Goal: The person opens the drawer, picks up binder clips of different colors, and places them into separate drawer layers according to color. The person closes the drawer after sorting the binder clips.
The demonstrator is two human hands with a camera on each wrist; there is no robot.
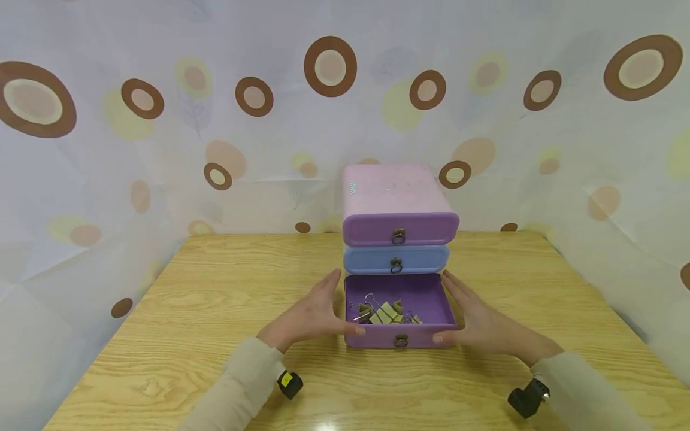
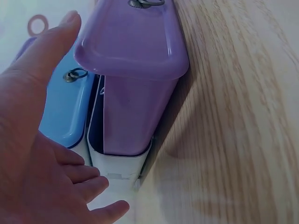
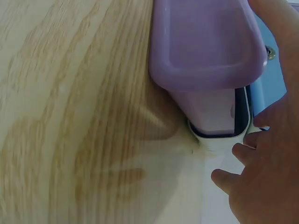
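A small three-tier drawer cabinet with a pink top (image 1: 396, 187) stands on the table. Its bottom purple drawer (image 1: 428, 336) is pulled out, and binder clips (image 1: 385, 312) lie inside. The upper purple drawer (image 1: 372, 230) and the blue drawer (image 1: 423, 259) are closed. At the drawer's left side is my left hand (image 1: 312, 314), fingers extended and thumb before the front panel. My right hand (image 1: 480, 317) mirrors it at the right side, its thumb near the front. Both wrist views show fingers spread loosely beside the drawer, not wrapped round it. Whether either thumb touches the panel, I cannot tell.
The wooden table (image 1: 242, 287) extends around the cabinet on both sides. Behind it hangs a pale backdrop (image 1: 302, 137) with brown ring patterns. Black wrist cameras (image 1: 291, 384) sit on both forearms.
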